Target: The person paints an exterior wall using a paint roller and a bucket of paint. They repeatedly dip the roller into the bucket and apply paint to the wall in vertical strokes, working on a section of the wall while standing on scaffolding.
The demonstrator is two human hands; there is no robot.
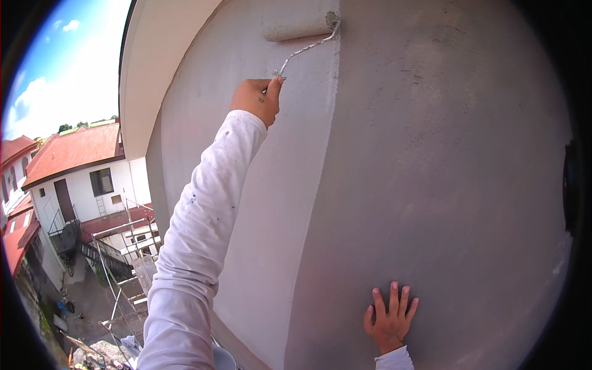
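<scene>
Raised high, my left hand (258,100) is closed round the handle end of a paint roller (299,29). Its bent wire frame is crusted with paint, and the pale roller sleeve lies against the upper wall, just left of the line between the two paint shades. A light grey coat (265,203) covers the wall's left part; darker grey wall (444,172) spreads to the right. Low on that darker part, my right hand (388,320) rests flat with fingers spread, holding nothing. Paint specks dot my white left sleeve (206,197).
A pale curved overhang (166,49) borders the wall at upper left. Metal scaffolding (123,265) stands below on the left, above a ground-level yard. Beyond it is a white building with a red roof (74,151). Part of a bucket (224,359) shows beside my left arm.
</scene>
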